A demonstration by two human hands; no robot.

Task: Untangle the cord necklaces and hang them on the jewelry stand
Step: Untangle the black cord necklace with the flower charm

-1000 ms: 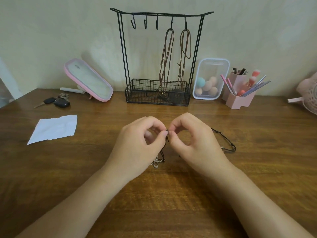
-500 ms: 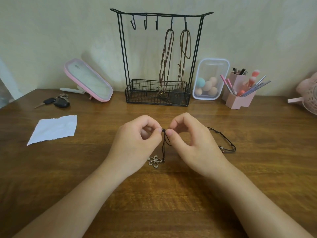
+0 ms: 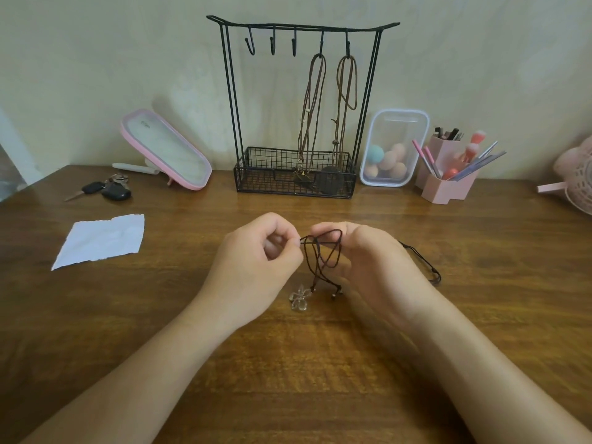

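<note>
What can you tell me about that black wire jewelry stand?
The jewelry stand is thin black wire: side uprights, a top bar with five hooks, a mesh basket at its foot. It stands upright at the back of the wooden table. Brown cord necklaces hang from the two rightmost hooks, pendants down in the basket; three hooks are bare.

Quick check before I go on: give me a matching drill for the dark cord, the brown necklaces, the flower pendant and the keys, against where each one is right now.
Things:
1. dark cord
2. brown necklaces
3. flower pendant
4. keys

Places:
A. hanging from the two right-hand hooks of the jewelry stand
B. at the far left of the table, near the pink mirror
C. held between the left hand and the right hand
D. at the cord's lower end, below the two hands

Pairs: 1-C, 2-A, 3-D, 4-B.
</note>
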